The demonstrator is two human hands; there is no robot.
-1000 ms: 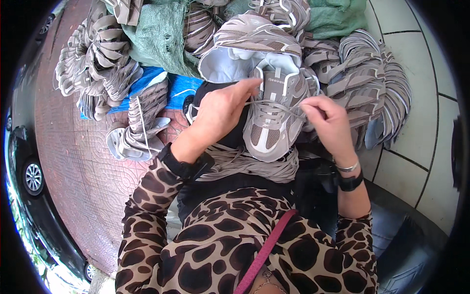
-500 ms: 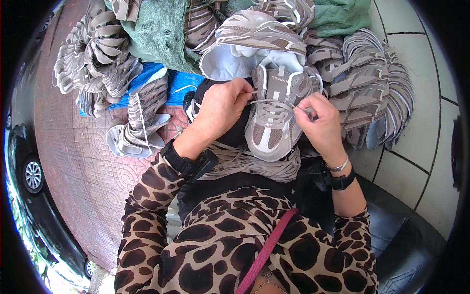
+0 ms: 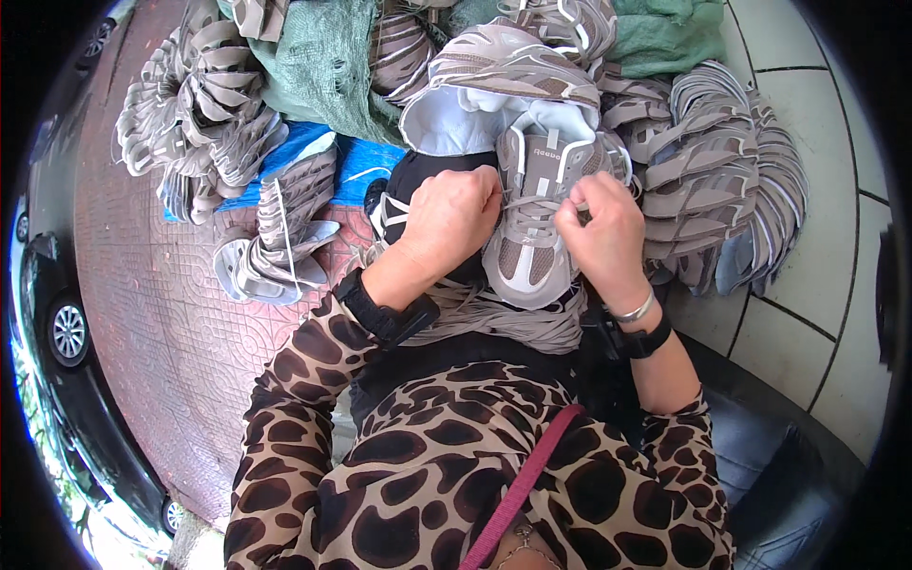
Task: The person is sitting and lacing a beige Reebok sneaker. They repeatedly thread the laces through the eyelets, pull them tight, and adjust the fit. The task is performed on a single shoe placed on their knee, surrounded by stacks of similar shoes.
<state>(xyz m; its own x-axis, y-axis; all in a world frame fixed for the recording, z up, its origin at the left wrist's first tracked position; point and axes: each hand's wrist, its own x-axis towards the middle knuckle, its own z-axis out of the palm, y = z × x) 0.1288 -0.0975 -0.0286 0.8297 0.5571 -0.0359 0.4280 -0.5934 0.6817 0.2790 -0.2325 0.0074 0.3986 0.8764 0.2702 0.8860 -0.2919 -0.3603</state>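
A grey-beige sneaker upper (image 3: 525, 264) lies toe toward me across my lap, with pale shoelaces (image 3: 529, 205) threaded over its tongue. My left hand (image 3: 454, 220) is closed at the upper's left side, its fingertips on a lace. On the other side, my right hand (image 3: 605, 233) pinches the lace close to the eyelets, thumb against the bent fingers. Only a short bit of lace shows at each hand; the ends are hidden. Just beyond sits another upper with a white padded lining (image 3: 445, 122), opening toward me.
A bundle of loose laces (image 3: 518, 328) lies on my lap. Stacked uppers stand at right (image 3: 708, 180), at far left (image 3: 204, 104) and in a smaller tied stack (image 3: 285, 228). Green woven sacks (image 3: 318, 66) and a blue sheet (image 3: 356, 157) lie behind. A parked car (image 3: 71, 332) is at left.
Both hands have stayed at the laces. My right hand has shifted slightly left and its fingers have come closer to the tongue. The whole view has moved a little.
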